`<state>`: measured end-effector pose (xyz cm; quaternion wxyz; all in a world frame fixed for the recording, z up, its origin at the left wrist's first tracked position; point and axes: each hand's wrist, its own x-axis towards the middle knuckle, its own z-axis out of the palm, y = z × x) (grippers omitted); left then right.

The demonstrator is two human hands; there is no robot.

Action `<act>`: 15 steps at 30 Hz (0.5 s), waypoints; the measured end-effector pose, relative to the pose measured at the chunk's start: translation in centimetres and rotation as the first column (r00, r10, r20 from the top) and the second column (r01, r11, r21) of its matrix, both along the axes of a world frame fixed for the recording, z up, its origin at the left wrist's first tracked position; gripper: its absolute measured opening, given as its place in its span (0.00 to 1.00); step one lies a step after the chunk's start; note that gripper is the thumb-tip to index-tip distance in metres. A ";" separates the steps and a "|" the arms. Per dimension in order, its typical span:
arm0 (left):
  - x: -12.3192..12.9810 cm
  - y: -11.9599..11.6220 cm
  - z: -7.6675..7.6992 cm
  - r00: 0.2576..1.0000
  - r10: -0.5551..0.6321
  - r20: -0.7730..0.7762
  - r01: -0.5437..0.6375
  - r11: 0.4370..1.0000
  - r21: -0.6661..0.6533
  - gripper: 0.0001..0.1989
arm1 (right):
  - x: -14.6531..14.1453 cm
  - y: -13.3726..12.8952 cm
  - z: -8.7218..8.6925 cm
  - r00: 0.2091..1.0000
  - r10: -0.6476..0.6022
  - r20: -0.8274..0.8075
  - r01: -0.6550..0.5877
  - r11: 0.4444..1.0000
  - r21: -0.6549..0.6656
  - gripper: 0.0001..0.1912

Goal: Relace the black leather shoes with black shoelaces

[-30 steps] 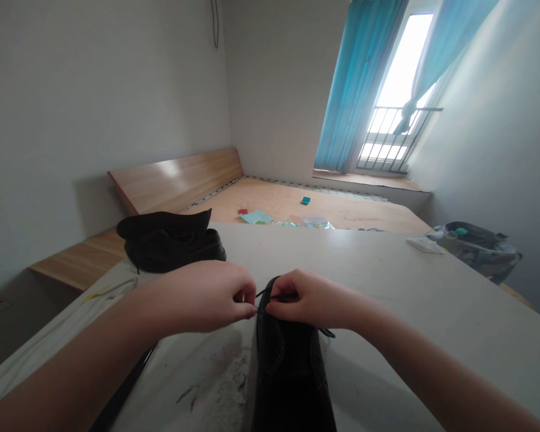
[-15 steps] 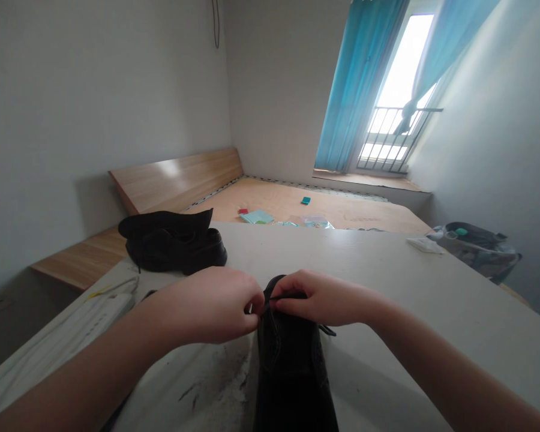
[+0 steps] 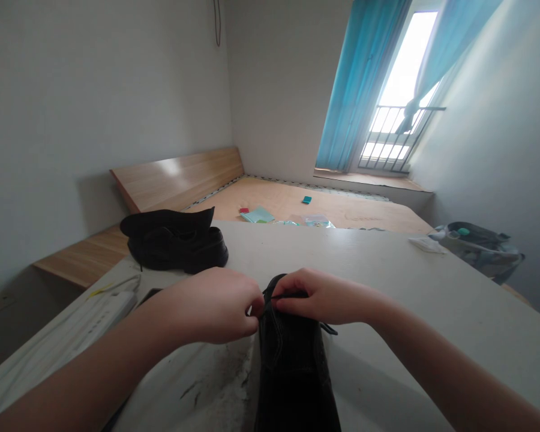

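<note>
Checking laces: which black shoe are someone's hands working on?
The near shoe, between the left hand and right hand; the other shoe sits farther off, untouched.

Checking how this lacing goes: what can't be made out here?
All in the head view:
Where the lace meets the black shoe, and whether fingers grip it: hidden by the left hand and right hand.
The shoe's near end: cut off by the bottom edge.
The small teal item on the far wooden platform: too small to identify.
</note>
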<state>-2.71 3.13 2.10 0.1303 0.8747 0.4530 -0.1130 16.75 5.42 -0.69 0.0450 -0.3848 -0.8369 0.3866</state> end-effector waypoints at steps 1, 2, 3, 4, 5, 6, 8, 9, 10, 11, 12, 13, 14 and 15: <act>0.0 0.0 0.0 1.000 -0.011 0.003 0.011 1.000 -0.007 0.12 | 0.0 0.0 0.1 1.000 0.003 0.001 -0.003 1.000 -0.002 0.11; -0.1 0.1 0.0 1.000 -0.018 0.006 0.018 1.000 -0.011 0.12 | 0.0 0.0 0.1 1.000 0.005 0.002 -0.005 1.000 -0.002 0.11; -0.1 0.1 0.0 1.000 -0.022 0.008 0.022 1.000 -0.012 0.12 | 0.0 -0.1 0.2 1.000 0.005 0.003 -0.005 1.000 -0.004 0.10; -0.1 0.1 0.0 1.000 -0.025 0.008 0.025 1.000 -0.012 0.12 | 0.0 -0.1 0.2 1.000 0.003 0.004 -0.003 1.000 -0.005 0.10; -0.2 0.0 -0.1 1.000 -0.028 0.007 0.028 1.000 -0.014 0.12 | 0.0 -0.1 0.2 1.000 0.001 0.004 -0.001 1.000 -0.006 0.10; -0.2 0.0 -0.1 0.999 -0.031 0.006 0.031 0.999 -0.017 0.12 | -0.1 -0.1 0.2 1.000 -0.001 0.003 0.001 1.000 -0.008 0.10; -0.2 -0.1 -0.1 0.999 -0.040 0.003 0.041 0.999 -0.024 0.12 | -0.1 -0.1 0.1 1.000 -0.002 0.000 0.002 1.000 -0.012 0.10; -0.2 -0.1 -0.1 0.999 -0.046 0.003 0.046 0.999 -0.027 0.12 | -0.2 -0.1 0.1 1.000 -0.002 -0.001 0.001 1.000 -0.014 0.10; -0.2 -0.2 -0.1 0.999 -0.051 0.002 0.051 0.998 -0.029 0.12 | -0.2 0.0 0.1 1.000 -0.001 -0.003 0.001 1.000 -0.015 0.11; -0.1 -0.2 -0.2 0.998 -0.057 0.002 0.057 0.998 -0.029 0.12 | -0.2 0.0 0.1 1.000 0.000 -0.003 0.000 1.000 -0.014 0.11; -0.1 -0.2 -0.2 0.998 -0.064 0.000 0.064 0.998 -0.028 0.12 | -0.2 0.0 0.2 1.000 0.001 -0.004 -0.001 1.000 -0.014 0.11; -0.1 -0.2 -0.3 0.998 -0.071 -0.003 0.070 0.997 -0.024 0.12 | -0.2 0.0 0.2 1.000 0.005 -0.003 -0.005 1.000 -0.015 0.10; 0.0 -0.2 -0.3 0.997 -0.074 -0.007 0.074 0.997 -0.018 0.13 | -0.2 0.0 0.3 1.000 0.008 -0.003 -0.008 1.000 -0.018 0.10; 0.0 -0.1 -0.4 0.997 -0.075 -0.012 0.075 0.997 -0.009 0.13 | -0.2 0.0 0.4 1.000 0.011 -0.001 -0.011 1.000 -0.021 0.10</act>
